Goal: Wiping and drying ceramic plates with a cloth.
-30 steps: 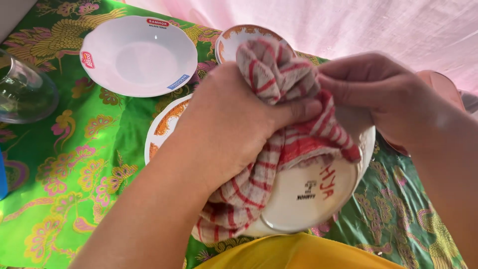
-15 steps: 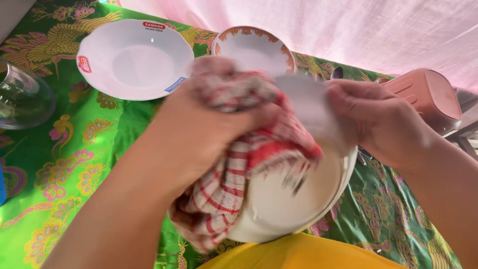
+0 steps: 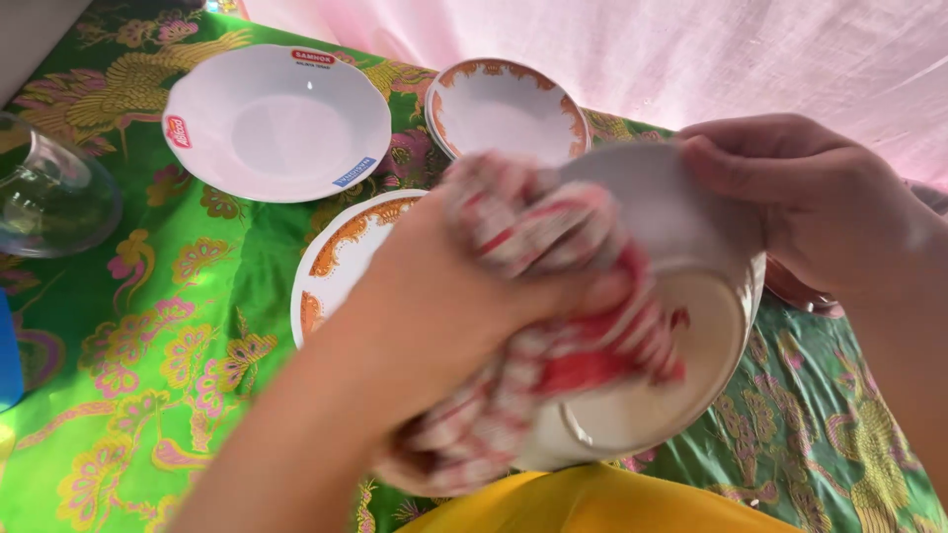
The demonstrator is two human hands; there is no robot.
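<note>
My left hand (image 3: 449, 296) grips a red-and-white checked cloth (image 3: 553, 296) and presses it against the underside of a white plate (image 3: 681, 365) held tilted above my lap. The cloth and plate look blurred by motion. My right hand (image 3: 800, 202) clasps the plate's upper rim, fingers curled over its edge. Directly beneath my left hand, an orange-rimmed plate (image 3: 341, 252) lies on the green patterned tablecloth (image 3: 148, 326), partly hidden by my wrist.
A white bowl (image 3: 276, 118) with coloured rim marks sits at the back left. An orange-rimmed bowl (image 3: 504, 104) stands behind my hands. A clear glass (image 3: 49, 192) is at the left edge. Pink fabric (image 3: 691, 49) hangs along the back. Yellow cloth (image 3: 592, 503) covers my lap.
My left hand with the cloth has rubbed across the plate's underside, shifting right and down. The plate has turned in my right hand, which now grips higher on the rim.
</note>
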